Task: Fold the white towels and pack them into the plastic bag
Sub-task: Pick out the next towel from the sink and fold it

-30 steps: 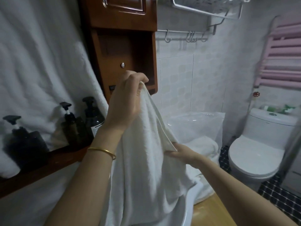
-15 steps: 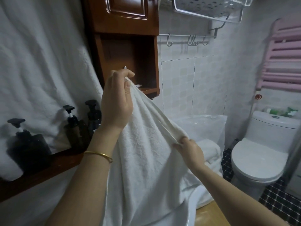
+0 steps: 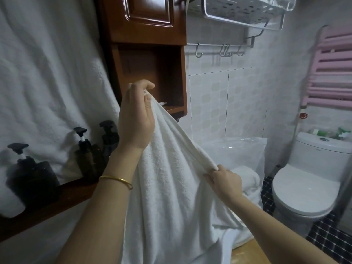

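One nubby towel pinched: left hand, right hand.

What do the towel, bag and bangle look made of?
Towel: likely cotton terry, matte. It has a nubbly looped pile and hangs in soft folds.
Bag: thin clear plastic film, glossy. It is see-through, with bright highlights and creases.
Bangle: probably metal, gold-coloured and polished. It is a thin rigid hoop with a sheen, but the alloy cannot be told.
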Available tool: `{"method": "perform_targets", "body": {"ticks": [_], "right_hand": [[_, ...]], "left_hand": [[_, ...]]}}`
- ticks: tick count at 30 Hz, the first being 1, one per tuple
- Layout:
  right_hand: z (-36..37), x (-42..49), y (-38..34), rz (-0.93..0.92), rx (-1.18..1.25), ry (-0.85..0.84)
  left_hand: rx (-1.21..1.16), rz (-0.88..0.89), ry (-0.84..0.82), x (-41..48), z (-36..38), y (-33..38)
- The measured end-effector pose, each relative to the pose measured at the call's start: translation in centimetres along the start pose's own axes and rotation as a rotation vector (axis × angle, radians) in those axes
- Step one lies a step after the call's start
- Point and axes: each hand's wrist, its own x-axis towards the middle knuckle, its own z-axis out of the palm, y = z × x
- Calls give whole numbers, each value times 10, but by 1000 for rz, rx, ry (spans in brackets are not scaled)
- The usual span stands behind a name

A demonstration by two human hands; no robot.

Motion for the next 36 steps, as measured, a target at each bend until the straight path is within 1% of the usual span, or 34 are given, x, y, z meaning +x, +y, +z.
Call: {"method": "perform_targets", "body": {"ticks": [3,5,11,18,20,23,24,27,31,34,36], "right_hand": [[3,-6,-4,-178,64,58],[4,-12,-11,-238,128,102],[11,-21,-36,-330,239,138],[9,-22,-57,-302,464,182],[4,-19,-57,-208,568,149],[6,-15,-49,-7,651,30],[7,-14,-46,53,684,18],[8,-11,-33,200,780,40],[12,-5,-18,404,807,37],[14,3,-12,603,1015,20],[17,7,-11,721,1114,40]], "left_hand": [[-13,-16,-9,3,3,1],[-16,-27,-17,4,4,1],[-3,-44,-38,3,7,1],[-5,-45,-55,3,7,2],[4,-48,-52,3,5,0],[23,-51,-42,2,4,-4],[26,-54,-40,2,3,-4],[20,-70,-40,2,4,-6],[24,-55,-48,1,5,-6],[15,-55,-66,-3,7,-6],[4,-70,-76,-5,7,-8]]}}
